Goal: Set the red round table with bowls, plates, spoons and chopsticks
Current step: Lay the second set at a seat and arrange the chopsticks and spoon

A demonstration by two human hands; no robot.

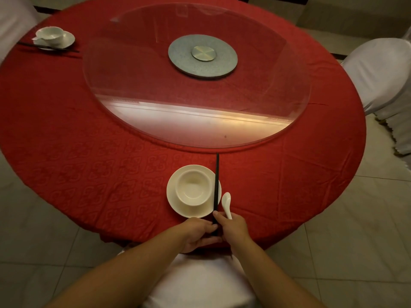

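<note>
A white bowl (193, 188) stands on a white plate (172, 194) at the near edge of the red round table (89, 165). Black chopsticks (216, 181) lie across the plate's right rim, pointing away from me. My right hand (233, 227) grips their near end and also holds the handle of a white spoon (226, 202) that sticks out to the right of the plate. My left hand (200, 233) pinches the chopsticks' near end from the left. A second setting sits at the far left: bowl (51, 34), plate (67, 40) and chopsticks (47, 47).
A large glass turntable (155, 90) on a grey hub (202, 55) covers the table's middle. White-covered chairs stand at the right (382, 72), at the far left (13, 21) and directly below me (200, 283). Tiled floor surrounds the table.
</note>
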